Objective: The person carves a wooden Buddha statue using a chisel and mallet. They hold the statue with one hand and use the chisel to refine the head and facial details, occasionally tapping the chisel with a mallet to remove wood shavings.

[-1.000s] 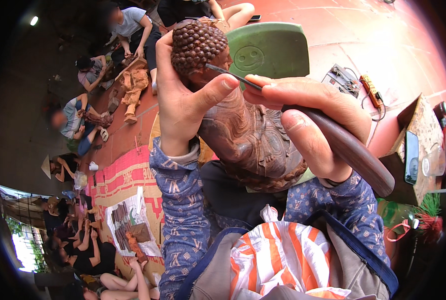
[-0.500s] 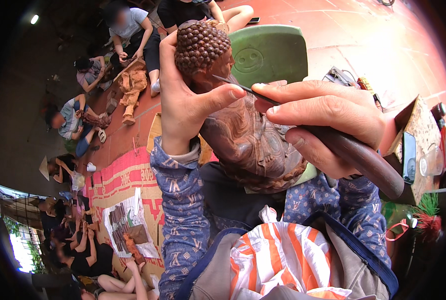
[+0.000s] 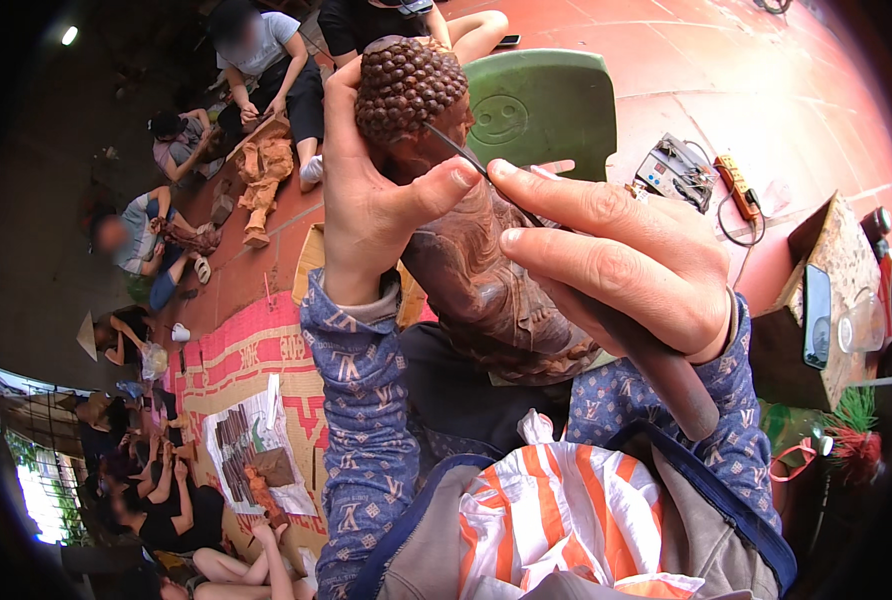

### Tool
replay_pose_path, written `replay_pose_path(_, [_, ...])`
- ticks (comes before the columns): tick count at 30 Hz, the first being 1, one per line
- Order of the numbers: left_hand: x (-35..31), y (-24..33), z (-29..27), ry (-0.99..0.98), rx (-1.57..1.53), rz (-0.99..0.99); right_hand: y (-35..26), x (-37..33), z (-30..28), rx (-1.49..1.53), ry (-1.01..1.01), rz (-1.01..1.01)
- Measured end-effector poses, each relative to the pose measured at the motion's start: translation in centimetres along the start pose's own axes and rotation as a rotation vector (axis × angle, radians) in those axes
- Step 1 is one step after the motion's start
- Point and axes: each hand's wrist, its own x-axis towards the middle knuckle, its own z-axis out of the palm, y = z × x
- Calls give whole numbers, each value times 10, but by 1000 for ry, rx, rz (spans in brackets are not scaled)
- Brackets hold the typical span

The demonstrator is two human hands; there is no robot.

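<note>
A dark brown carved wooden Buddha statue with a knobbly head leans upright over my lap. My left hand wraps round the back of its head and neck, thumb stretched toward the face. In my right hand is a carving chisel with a long dark rounded wooden handle. Its thin metal shaft passes by my left thumb, and the tip touches the side of the head below the curls, near the ear. The right-hand fingers lie along the shaft; that thumb is hidden.
Behind the statue stands a green plastic chair. At right are a power strip, a control box and a wooden box with a phone. Left, carving tools lie on paper; several people sit carving. A striped bag covers my lap.
My right hand has shifted left and the chisel has turned steeper, its handle end swinging down and left. The tip has risen along the head. The statue has tipped slightly right.
</note>
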Motion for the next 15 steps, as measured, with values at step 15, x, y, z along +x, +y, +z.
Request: replay_pose_path(15, [-2, 0, -5, 14, 114, 35, 37, -8, -18, 657, -189, 192])
